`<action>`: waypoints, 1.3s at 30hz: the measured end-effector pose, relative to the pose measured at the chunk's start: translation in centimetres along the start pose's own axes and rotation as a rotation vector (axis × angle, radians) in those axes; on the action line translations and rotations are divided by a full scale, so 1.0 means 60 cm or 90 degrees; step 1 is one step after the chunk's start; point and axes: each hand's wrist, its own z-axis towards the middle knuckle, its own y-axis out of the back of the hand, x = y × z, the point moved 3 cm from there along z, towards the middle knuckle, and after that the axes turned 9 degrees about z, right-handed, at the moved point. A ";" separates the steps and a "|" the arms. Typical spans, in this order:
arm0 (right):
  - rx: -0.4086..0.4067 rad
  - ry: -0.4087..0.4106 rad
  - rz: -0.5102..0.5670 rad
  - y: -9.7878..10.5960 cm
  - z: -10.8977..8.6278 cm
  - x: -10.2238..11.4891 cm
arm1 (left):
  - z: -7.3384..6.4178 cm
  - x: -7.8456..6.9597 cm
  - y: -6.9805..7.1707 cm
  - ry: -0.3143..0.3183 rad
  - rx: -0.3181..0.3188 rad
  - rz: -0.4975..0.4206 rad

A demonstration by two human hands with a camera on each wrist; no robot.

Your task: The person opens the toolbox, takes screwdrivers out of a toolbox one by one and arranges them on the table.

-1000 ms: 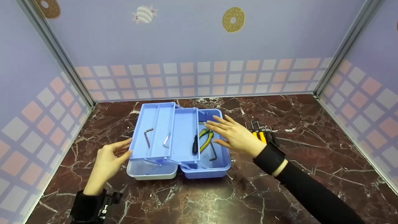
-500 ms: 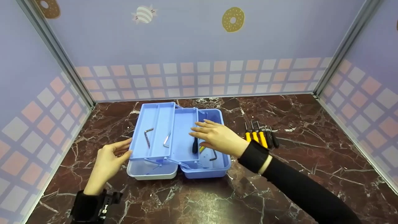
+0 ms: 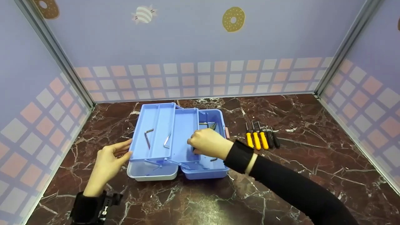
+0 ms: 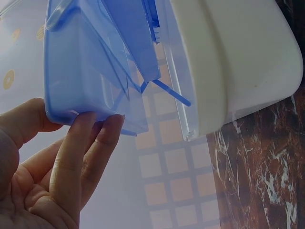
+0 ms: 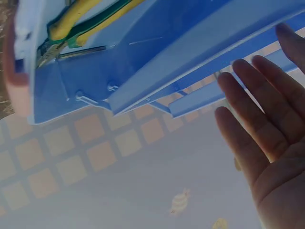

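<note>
A blue toolbox [image 3: 206, 174] stands unfolded, its stepped trays spread to the left above a pale lid [image 3: 153, 178]. My left hand [image 3: 107, 162] pinches the left edge of the upper tray [image 4: 76, 71], thumb on one side and fingers on the other. My right hand [image 3: 212, 142] is low over the right wall of the middle tray [image 3: 184, 128], where a black screwdriver is now hidden. In the right wrist view its fingers [image 5: 252, 109] are loosely extended, nothing between them and the thumb. Yellow-green pliers [image 5: 90, 24] lie in the box bottom. Two hex keys [image 3: 147, 137] lie in the upper tray.
Right of the toolbox, several yellow-handled screwdrivers [image 3: 256, 140] and black-handled screwdrivers [image 3: 275, 140] lie on the dark marble table [image 3: 300, 150]. A pink latch [image 3: 227, 132] sticks out from the box's right side. Patterned walls [image 3: 193, 37] close in the back and sides.
My right hand has moved left and down from above the box's right compartment to the middle tray's wall, its fingers now bent downward. The left hand stays on the upper tray's edge.
</note>
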 end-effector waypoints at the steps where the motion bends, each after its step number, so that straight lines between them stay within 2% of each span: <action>1: 0.002 -0.009 0.003 -0.001 0.001 0.001 | 0.000 0.000 0.000 0.000 0.000 0.000; 7: 0.006 -0.053 -0.004 -0.005 0.007 0.008 | 0.000 0.001 0.000 -0.002 0.001 0.001; 14: 0.001 -0.103 -0.064 -0.008 0.014 0.020 | -0.001 0.001 0.002 0.006 0.007 -0.005; 17: -0.011 -0.103 -0.094 -0.010 0.014 0.028 | -0.001 0.000 0.001 0.005 0.006 -0.005; 22: -0.026 -0.075 -0.127 -0.014 0.012 0.037 | -0.001 0.000 0.002 0.003 0.005 0.002; 29: -0.026 -0.055 -0.066 -0.020 0.010 0.035 | -0.002 0.000 0.002 0.006 0.004 0.006; 34: -0.069 -0.089 -0.011 -0.025 0.012 0.029 | -0.002 -0.001 0.003 0.007 0.001 0.004; 39: -0.101 -0.119 -0.004 -0.030 0.014 0.029 | -0.002 0.000 0.002 0.007 0.005 0.002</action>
